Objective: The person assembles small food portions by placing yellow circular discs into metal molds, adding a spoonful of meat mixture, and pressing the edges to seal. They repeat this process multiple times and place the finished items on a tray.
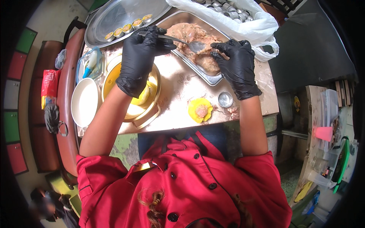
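My left hand (138,57), in a black glove, grips a metal spoon (196,46) whose bowl hangs over the minced meat (190,32) in a rectangular metal tray (212,79). At the tray's right side my right hand (238,64), also gloved in black, bends its fingers over the meat; thumb and forefinger look apart. A flat yellow wrapper (195,104) with a lump of minced meat (201,111) on it lies near the table's front edge. Beside it stands a small round metal cup (225,99).
Several filled cups (127,28) stand on a large round metal tray (99,30) at the far left. A white plastic bag (262,28) holds many metal cups. Left are a yellow pot (111,78) with yellow sheets and a white bowl (84,102). Brown seats (70,98) flank the table.
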Tool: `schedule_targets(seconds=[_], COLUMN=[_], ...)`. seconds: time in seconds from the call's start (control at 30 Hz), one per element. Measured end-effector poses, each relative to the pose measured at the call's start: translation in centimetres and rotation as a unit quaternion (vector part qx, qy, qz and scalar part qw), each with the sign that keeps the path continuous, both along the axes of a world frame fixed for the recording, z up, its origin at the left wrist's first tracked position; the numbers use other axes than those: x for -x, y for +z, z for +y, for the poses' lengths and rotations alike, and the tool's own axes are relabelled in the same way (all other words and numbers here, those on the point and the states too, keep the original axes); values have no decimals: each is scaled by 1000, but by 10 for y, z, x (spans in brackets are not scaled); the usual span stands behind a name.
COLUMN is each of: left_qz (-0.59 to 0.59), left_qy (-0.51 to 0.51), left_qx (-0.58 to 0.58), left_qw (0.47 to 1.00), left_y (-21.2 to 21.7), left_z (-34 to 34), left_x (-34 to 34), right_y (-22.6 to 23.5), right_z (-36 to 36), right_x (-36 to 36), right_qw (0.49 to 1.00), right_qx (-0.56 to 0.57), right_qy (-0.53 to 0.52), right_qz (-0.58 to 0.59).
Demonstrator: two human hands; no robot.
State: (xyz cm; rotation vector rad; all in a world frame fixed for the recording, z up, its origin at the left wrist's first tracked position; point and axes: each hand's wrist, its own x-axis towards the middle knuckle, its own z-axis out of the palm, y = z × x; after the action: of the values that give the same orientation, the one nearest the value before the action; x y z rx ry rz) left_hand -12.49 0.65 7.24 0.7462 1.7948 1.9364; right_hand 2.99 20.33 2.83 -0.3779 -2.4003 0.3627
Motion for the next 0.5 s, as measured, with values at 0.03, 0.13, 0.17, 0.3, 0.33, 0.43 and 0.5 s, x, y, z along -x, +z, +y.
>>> schedule_targets(seconds=[0.03, 0.13, 0.17, 0.3, 0.33, 0.43, 0.5], left_qz=[-7, -19, -34, -58, -54, 4, 45], left_qy=[3, 2, 5, 0, 3, -4, -12], left_qx=[-4, -19, -39, -60, -57, -16, -31], left_qw=[1000, 1000, 999, 996, 997, 1000, 998], left_y=[-1, 1, 5, 6, 6, 23, 32], left_z=[-2, -12, -13, -21, -23, -38, -64], left_x=[4, 21, 20, 26, 25, 3, -20], right_y=[8, 33, 38, 47, 49, 49, 51], right_z=[1, 10, 12, 10, 9, -2, -19], right_x=[-2, -17, -22, -29, -30, -41, -55], right_qw=[1000, 995, 993, 980, 980, 980, 979], right_qx=[13, 62, 79, 167, 164, 162, 163], right_qy=[12, 24, 27, 72, 75, 85, 108], right_qz=[13, 75, 85, 85, 87, 75, 60])
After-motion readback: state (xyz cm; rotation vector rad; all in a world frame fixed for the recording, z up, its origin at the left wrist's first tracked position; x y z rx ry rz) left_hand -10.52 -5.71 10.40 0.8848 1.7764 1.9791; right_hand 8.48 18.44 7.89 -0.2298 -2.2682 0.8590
